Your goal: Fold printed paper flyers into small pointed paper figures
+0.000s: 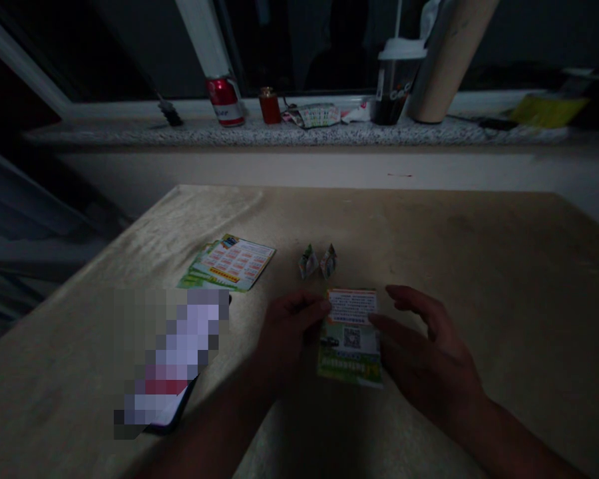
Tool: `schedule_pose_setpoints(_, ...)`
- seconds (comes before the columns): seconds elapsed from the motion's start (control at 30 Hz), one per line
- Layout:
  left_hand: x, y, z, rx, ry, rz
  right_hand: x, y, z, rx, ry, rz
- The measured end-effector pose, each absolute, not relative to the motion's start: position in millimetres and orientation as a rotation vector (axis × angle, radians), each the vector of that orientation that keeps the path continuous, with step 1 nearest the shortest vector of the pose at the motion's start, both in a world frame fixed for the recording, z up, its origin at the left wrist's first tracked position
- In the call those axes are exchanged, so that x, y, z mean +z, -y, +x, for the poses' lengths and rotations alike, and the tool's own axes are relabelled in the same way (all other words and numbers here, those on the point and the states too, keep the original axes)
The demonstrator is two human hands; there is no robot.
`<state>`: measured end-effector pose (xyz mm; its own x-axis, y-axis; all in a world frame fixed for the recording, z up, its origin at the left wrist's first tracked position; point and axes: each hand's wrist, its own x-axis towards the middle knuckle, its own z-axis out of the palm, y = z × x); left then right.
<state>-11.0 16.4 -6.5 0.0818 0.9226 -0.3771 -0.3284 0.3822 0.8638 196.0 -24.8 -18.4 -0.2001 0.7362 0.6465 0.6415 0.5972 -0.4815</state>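
Note:
A printed leaflet with a QR code, text lines and a green lower band is upside down in front of me. Its left edge is pinched between the thumb and fingers of my left hand. My right hand is open at the other side, thumb tip touching or just over the leaflet's right edge, fingers spread apart. Beyond the leaflet stand two small folded paper pieces, a left one and a right one, side by side. A fanned stack of similar leaflets lies to the left.
A phone, its screen blurred out, lies left of my left forearm. On the stone windowsill are a red can, a small red bottle, crumpled wrappers, a lidded drink cup and a tall beige cylinder. The light is dim.

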Motion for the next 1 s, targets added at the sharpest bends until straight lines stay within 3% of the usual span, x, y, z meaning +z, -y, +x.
schedule_pose_setpoints(0.13, -6, -15, -8, 0.894, -1.063, 0.657, -11, 23, 199, -0.009, 2.022, -1.071)
schedule_pose_setpoints(0.27, -5, -14, -10, 0.772, -1.098, 0.746, -8, 21, 202, 0.151, 1.997, -0.933)
schedule_pose_setpoints(0.47, 4, -16, -17, 0.962, -1.231, 1.158, -8, 21, 193, 0.916, 1.464, -1.178)
schedule_pose_setpoints(0.67, 2, -8, -12, 1.074, -1.101, 1.173, -14, 23, 184, 1.569, 1.071, -1.026)
schedule_pose_setpoints(0.83, -1, -2, -8, 1.125, -1.176, 1.307, -16, 25, 182, 1.678, 1.02, -1.006)
schedule_pose_setpoints(1.0, 0, 1, -8, 1.128, -1.231, 1.481, -16, 23, 183, 1.585, 1.037, -1.034)
